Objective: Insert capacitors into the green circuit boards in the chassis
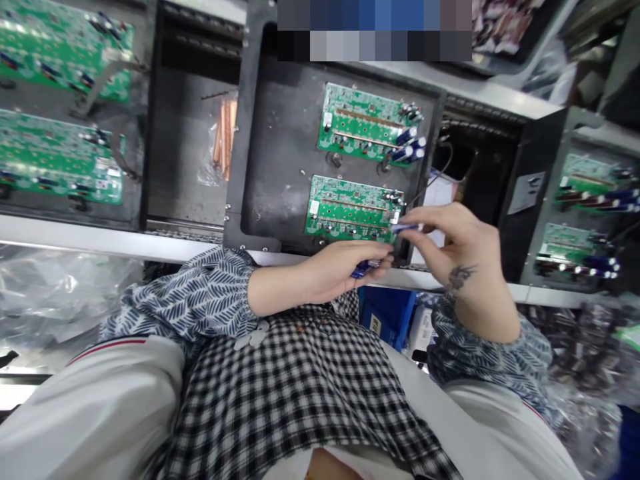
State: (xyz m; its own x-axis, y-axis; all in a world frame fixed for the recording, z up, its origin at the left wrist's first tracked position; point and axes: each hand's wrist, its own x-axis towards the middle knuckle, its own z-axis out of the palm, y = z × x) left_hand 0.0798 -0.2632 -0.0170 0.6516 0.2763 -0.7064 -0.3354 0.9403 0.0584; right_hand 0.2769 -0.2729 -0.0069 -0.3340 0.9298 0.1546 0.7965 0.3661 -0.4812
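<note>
Two green circuit boards lie in the black tray [280,147] before me. On the far circuit board [367,123], several blue capacitors [410,148] stand at the right end. My right hand [453,243] pinches one blue capacitor [407,228] between thumb and finger, at the right end of the near circuit board [347,210]. Just below that board's front edge, my left hand [340,267] is curled round several blue capacitors [365,268]. Its fingertips are partly hidden.
Trays with more circuit boards stand left [65,153] and right [580,207] along the conveyor. Copper-coloured strips [225,140] lie in the left gap. A blue bin [387,313] stands below the rail. Bagged parts [575,347] are at the lower right.
</note>
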